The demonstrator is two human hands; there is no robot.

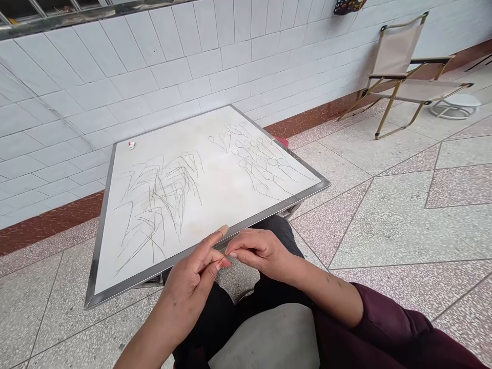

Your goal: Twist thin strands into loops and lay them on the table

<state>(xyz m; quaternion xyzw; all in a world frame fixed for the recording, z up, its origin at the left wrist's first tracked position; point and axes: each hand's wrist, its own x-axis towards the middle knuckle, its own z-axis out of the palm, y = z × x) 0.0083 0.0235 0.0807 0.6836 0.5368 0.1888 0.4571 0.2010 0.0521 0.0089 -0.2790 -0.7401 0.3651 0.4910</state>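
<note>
My left hand (192,279) and my right hand (263,251) meet above my lap, at the near edge of the white table (215,205). Thumb and fingers of both are pinched on what looks like a thin dark wire, barely visible between the fingertips. A tan wrap covers one left fingertip, and the left thumbnail has an orange mark. On the table's left half lies a loose spread of bent thin wires (157,195). Several wires with a round loop at one end (263,164) are spread over the right half.
A small white and red item (132,145) sits at the table's far left corner. The grey metal rim (161,266) borders the tabletop. Behind it stands a white tiled wall (154,82). A folding chair (400,77) and a round white stool (455,105) are at the right.
</note>
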